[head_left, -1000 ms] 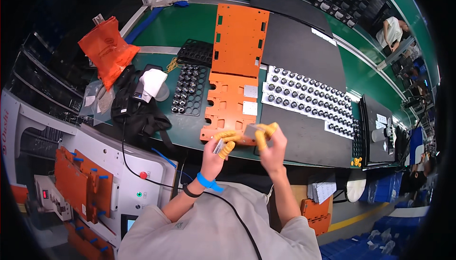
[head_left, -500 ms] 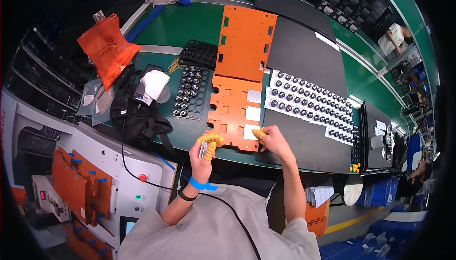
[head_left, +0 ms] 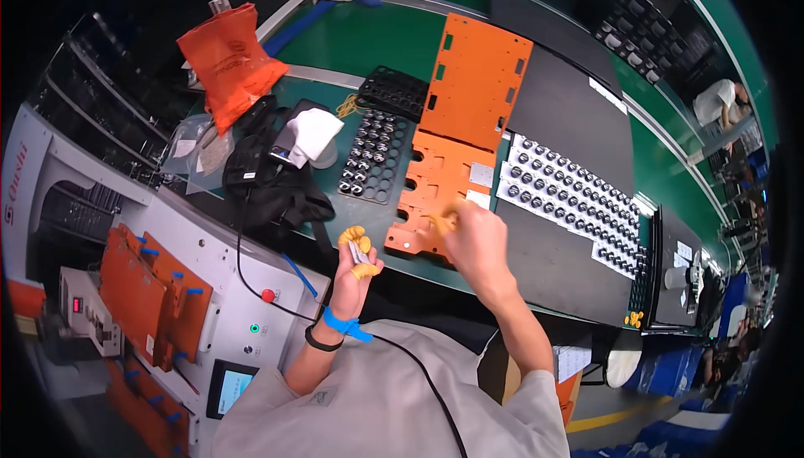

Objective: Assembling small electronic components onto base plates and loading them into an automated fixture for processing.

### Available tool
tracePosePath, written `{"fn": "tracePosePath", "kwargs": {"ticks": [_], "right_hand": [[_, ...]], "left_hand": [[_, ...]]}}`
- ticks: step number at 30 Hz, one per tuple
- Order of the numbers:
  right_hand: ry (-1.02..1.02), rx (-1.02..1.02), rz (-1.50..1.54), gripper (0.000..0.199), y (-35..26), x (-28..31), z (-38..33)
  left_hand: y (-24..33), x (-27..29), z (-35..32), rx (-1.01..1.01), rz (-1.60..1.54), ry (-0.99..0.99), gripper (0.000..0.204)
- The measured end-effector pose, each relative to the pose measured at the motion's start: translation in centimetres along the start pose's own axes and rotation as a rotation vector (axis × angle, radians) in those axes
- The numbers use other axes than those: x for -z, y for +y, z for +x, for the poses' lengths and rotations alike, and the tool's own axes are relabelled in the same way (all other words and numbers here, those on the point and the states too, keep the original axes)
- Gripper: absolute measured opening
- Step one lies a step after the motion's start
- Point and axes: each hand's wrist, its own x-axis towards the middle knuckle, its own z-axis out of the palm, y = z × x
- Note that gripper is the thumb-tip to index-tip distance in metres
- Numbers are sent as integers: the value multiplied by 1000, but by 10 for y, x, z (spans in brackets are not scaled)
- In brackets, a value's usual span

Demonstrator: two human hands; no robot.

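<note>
My left hand (head_left: 355,269), with yellow finger cots on its fingertips and a blue band at the wrist, is closed round a few thin, whitish flat pieces (head_left: 358,251). It is in front of the near left corner of the orange fixture (head_left: 435,165). My right hand (head_left: 477,244) is over the fixture's near part, its yellow-capped fingers smeared by motion; whether they hold anything cannot be made out. White square plates (head_left: 481,175) lie along the fixture's right side, and my right hand covers the spot nearest me. The fixture's orange lid panel (head_left: 479,81) lies folded back at the far side.
Rows of black round parts on white strips (head_left: 569,194) cover the black mat at right. To the left stand a part-filled black tray (head_left: 373,152), an empty black tray (head_left: 394,90), a black bag (head_left: 272,186) and an orange bag (head_left: 230,69). A machine (head_left: 226,290) borders the left.
The view has shifted, so the bench appears further right. My right hand has moved left from the nearest white plate, across the fixture. My left hand has turned and moved slightly away from the fixture.
</note>
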Motion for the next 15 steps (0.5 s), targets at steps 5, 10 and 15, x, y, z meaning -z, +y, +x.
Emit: {"fn": "tracePosePath", "kwargs": {"ticks": [5,10,15], "right_hand": [[35,289,-13,23,-18,-75,59],[10,305,-291,31,-8,-126,108],[-19,285,-315,24,-10,-137,122]], "left_hand": [[10,11,-12,27,2,33,52],[22,14,-24,94,-59,-26,36],[32,21,-23,208,-144,-89,40]]}}
